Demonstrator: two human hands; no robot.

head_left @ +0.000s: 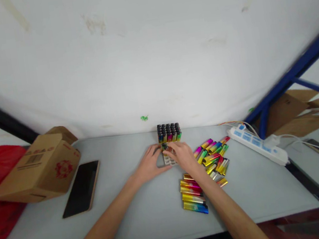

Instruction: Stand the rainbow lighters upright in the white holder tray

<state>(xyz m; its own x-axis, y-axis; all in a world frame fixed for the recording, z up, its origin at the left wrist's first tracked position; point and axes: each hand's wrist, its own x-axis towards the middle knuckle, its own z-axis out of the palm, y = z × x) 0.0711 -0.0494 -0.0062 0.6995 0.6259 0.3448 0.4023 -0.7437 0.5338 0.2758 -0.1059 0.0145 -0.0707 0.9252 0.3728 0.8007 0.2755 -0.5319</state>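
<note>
The right hand (180, 154) is pinching a slim dark-topped cigarette lighter (165, 146) over the far part of a small pale tray with rows of pockets (169, 160). The left hand (149, 163) is framing the tray's left side, fingers by the far part and thumb along the near edge; its thumb and fingers are standing apart, and at this scale I cannot tell whether they are pressing on the tray or only resting against it.

Directly beyond the tray, toward the white wall (152, 65), a tight block of upright black-topped, multicoloured lighters (169, 133) is standing on the grey desk (137, 217).

The loose pile of shiny gold, green, red and magenta lighters (212, 158) is lying to the right of the right hand and closer to the person, so the right hand is being the nearer one. Most of the pile's long axes are slanting away to the right, while a neater row of metallic lighters (193, 198) beside the right forearm is lying nearly crosswise. A white power strip with blue-marked sockets (258, 145) is running along the pile's far right side.
</note>
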